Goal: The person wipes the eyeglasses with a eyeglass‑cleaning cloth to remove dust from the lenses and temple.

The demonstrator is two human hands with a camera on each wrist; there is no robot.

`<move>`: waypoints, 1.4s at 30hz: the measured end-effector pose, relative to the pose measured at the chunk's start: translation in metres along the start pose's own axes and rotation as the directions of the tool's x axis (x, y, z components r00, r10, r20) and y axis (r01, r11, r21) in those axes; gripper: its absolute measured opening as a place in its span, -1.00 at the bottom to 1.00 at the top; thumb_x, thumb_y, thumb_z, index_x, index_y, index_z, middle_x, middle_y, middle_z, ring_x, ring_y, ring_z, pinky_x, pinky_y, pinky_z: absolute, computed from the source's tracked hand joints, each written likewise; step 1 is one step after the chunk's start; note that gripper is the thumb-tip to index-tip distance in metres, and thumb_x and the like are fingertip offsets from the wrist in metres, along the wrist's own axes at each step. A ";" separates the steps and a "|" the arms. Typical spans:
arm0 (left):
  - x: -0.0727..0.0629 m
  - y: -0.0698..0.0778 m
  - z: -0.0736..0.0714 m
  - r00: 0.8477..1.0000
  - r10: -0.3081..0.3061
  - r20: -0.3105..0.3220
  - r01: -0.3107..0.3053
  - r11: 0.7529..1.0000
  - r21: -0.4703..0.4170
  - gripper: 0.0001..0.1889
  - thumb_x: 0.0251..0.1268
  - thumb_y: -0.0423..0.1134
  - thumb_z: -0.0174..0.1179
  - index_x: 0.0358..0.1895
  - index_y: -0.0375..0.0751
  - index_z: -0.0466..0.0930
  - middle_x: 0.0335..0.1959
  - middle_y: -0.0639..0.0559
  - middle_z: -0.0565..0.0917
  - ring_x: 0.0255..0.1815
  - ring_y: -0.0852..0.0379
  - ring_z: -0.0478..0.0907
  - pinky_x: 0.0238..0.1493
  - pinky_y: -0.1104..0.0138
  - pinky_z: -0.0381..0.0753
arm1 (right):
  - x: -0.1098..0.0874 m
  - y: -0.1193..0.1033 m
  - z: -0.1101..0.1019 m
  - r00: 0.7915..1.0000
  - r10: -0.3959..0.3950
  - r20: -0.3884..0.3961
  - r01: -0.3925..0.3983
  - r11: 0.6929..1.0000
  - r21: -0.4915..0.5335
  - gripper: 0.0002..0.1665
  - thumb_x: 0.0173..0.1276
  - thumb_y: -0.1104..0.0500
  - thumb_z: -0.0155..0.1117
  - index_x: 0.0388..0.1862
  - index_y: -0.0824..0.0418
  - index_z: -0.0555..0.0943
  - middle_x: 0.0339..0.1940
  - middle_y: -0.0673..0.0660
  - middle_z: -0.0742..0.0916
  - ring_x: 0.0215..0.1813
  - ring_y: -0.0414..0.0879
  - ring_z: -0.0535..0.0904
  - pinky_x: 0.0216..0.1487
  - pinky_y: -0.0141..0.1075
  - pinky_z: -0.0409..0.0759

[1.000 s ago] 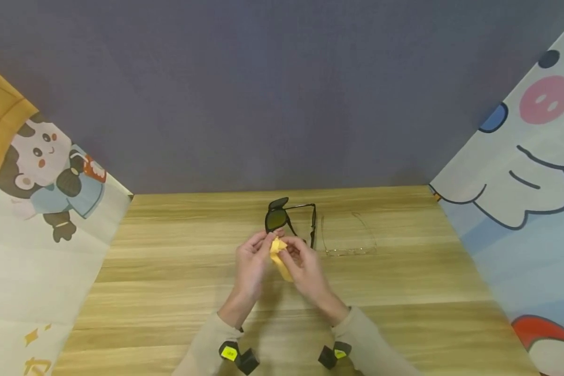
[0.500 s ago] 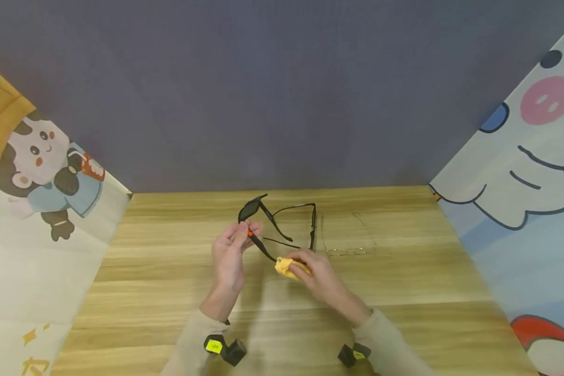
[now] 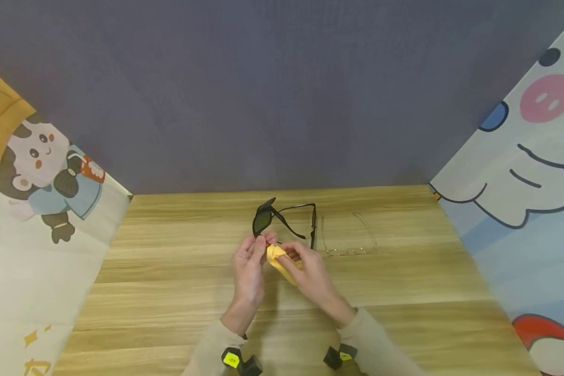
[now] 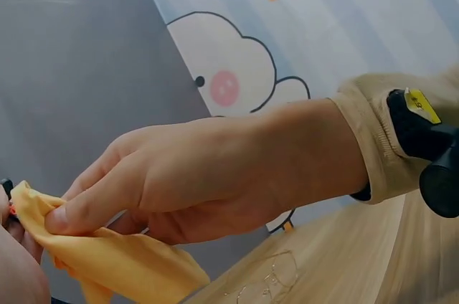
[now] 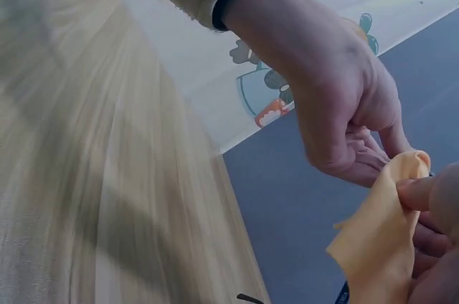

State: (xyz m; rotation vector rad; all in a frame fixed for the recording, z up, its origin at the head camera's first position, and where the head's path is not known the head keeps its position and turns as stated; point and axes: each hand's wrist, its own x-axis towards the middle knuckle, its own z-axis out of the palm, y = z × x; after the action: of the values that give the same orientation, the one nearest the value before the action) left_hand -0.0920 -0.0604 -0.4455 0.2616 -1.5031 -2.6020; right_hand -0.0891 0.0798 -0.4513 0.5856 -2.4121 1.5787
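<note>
Dark-lensed black sunglasses (image 3: 262,221) are raised in my left hand (image 3: 247,269), whose thumb and fingers pinch them near a hinge with a red mark. My right hand (image 3: 313,275) pinches a yellow cloth (image 3: 274,254), bunched around the temple arm just beside the left fingertips. Most of that arm is hidden under the cloth. In the left wrist view the cloth (image 4: 140,267) drapes loosely below the right thumb. From the right wrist, the cloth (image 5: 379,236) hangs down with the left fingers meeting its upper edge.
Black-framed glasses (image 3: 314,222) lie on the wooden table (image 3: 178,271) just behind the hands, partly covered by them. To their right rest thin wire-framed glasses (image 3: 351,252) with arms unfolded. A grey wall (image 3: 282,104) rises behind the table, and cartoon-printed panels flank both sides.
The hands were together, then spread apart with the cloth at the temple arm's tip. Now they are close again, the cloth back up near the hinge.
</note>
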 end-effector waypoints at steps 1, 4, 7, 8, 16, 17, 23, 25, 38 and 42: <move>0.000 0.000 0.000 1.000 0.002 0.001 -0.002 1.000 -0.008 -0.89 0.58 -0.35 0.11 -0.09 -0.28 0.62 -0.16 0.02 0.83 -0.11 0.17 0.77 0.19 0.29 0.69 | 0.000 0.000 0.001 1.000 -0.002 -0.011 0.002 1.000 -0.004 -0.73 0.30 0.38 0.44 -0.03 0.37 0.66 -0.22 0.17 0.78 -0.24 -0.05 0.71 -0.17 -0.34 0.75; 0.000 0.000 -0.001 1.000 -0.007 0.012 0.008 1.000 -0.014 -0.89 0.59 -0.36 0.10 -0.09 -0.27 0.62 -0.15 0.02 0.83 -0.10 0.17 0.77 0.20 0.29 0.69 | -0.002 0.001 0.001 1.000 -0.008 -0.013 0.008 1.000 -0.001 -0.74 0.30 0.39 0.44 -0.04 0.37 0.66 -0.24 0.16 0.78 -0.28 -0.09 0.69 -0.22 -0.36 0.74; 0.001 0.003 -0.003 1.000 -0.017 0.020 0.017 1.000 0.004 -0.87 0.60 -0.34 0.09 -0.07 -0.30 0.61 -0.12 -0.03 0.82 -0.07 0.16 0.77 0.21 0.27 0.69 | -0.003 0.004 -0.002 0.999 -0.027 0.027 0.027 1.000 -0.014 -0.74 0.32 0.37 0.43 -0.03 0.36 0.66 -0.25 0.14 0.77 -0.28 -0.13 0.67 -0.24 -0.37 0.72; 0.002 0.005 -0.004 1.000 -0.018 0.021 0.018 1.000 0.005 -0.87 0.60 -0.34 0.08 -0.07 -0.32 0.60 -0.10 -0.07 0.81 -0.06 0.14 0.77 0.22 0.25 0.68 | -0.004 0.005 -0.004 0.998 -0.038 0.046 0.039 0.999 -0.021 -0.74 0.33 0.36 0.43 -0.03 0.35 0.66 -0.25 0.14 0.77 -0.28 -0.14 0.66 -0.24 -0.37 0.72; 0.009 0.021 -0.009 1.000 -0.007 0.003 0.007 0.999 -0.052 -0.90 0.57 -0.37 0.12 -0.09 -0.33 0.61 -0.15 -0.09 0.81 -0.06 0.10 0.79 0.21 0.21 0.68 | -0.011 0.023 -0.024 0.979 -0.128 0.156 0.145 0.984 -0.104 -0.79 0.35 0.34 0.42 -0.05 0.26 0.69 -0.17 0.10 0.77 -0.22 -0.14 0.67 -0.20 -0.35 0.73; 0.010 0.021 -0.010 1.000 -0.006 0.005 0.007 0.998 -0.057 -0.90 0.56 -0.37 0.13 -0.09 -0.32 0.61 -0.14 -0.11 0.81 -0.06 0.10 0.80 0.20 0.21 0.68 | -0.012 0.023 -0.026 0.979 -0.124 0.160 0.143 0.984 -0.110 -0.80 0.35 0.34 0.42 -0.06 0.25 0.69 -0.16 0.09 0.77 -0.21 -0.15 0.66 -0.20 -0.35 0.73; 0.007 0.012 -0.010 1.000 -0.001 0.014 0.002 0.998 -0.065 -0.91 0.56 -0.37 0.13 -0.09 -0.28 0.62 -0.14 -0.08 0.81 -0.08 0.12 0.79 0.19 0.24 0.69 | -0.013 0.020 -0.026 0.981 -0.117 0.157 0.134 0.985 -0.107 -0.78 0.31 0.32 0.45 -0.07 0.23 0.69 -0.16 0.08 0.78 -0.21 -0.17 0.67 -0.18 -0.35 0.73; 0.005 0.007 -0.009 1.000 0.000 0.019 0.002 0.998 -0.065 -0.90 0.57 -0.37 0.11 -0.12 -0.24 0.63 -0.18 -0.01 0.82 -0.09 0.14 0.79 0.19 0.25 0.70 | -0.011 0.018 -0.023 0.983 -0.114 0.144 0.128 0.987 -0.092 -0.77 0.31 0.31 0.46 -0.06 0.24 0.69 -0.17 0.08 0.79 -0.21 -0.17 0.68 -0.17 -0.35 0.73; -0.006 -0.005 -0.005 0.999 -0.038 0.009 0.039 0.997 -0.070 -0.88 0.61 -0.31 0.09 -0.09 -0.20 0.63 -0.15 0.06 0.82 -0.03 0.19 0.76 0.21 0.32 0.67 | -0.004 0.003 -0.003 0.999 -0.009 0.032 0.009 1.000 0.007 -0.80 0.29 0.37 0.46 -0.12 0.30 0.67 -0.21 0.14 0.79 -0.23 -0.11 0.70 -0.17 -0.35 0.76; -0.003 0.002 -0.008 0.998 -0.047 0.033 0.049 0.998 -0.044 -0.88 0.61 -0.31 0.09 -0.12 -0.18 0.63 -0.15 0.05 0.82 -0.07 0.19 0.77 0.21 0.30 0.68 | -0.006 0.008 -0.008 0.994 -0.054 0.097 0.058 0.998 -0.029 -0.80 0.33 0.33 0.43 -0.09 0.30 0.65 -0.21 0.13 0.79 -0.23 -0.11 0.70 -0.17 -0.36 0.75</move>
State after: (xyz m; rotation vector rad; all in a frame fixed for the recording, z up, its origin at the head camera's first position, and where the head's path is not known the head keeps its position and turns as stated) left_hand -0.0874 -0.0677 -0.4475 0.2555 -1.4639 -2.6861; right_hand -0.0876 0.0913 -0.4564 0.7331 -2.4621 1.5197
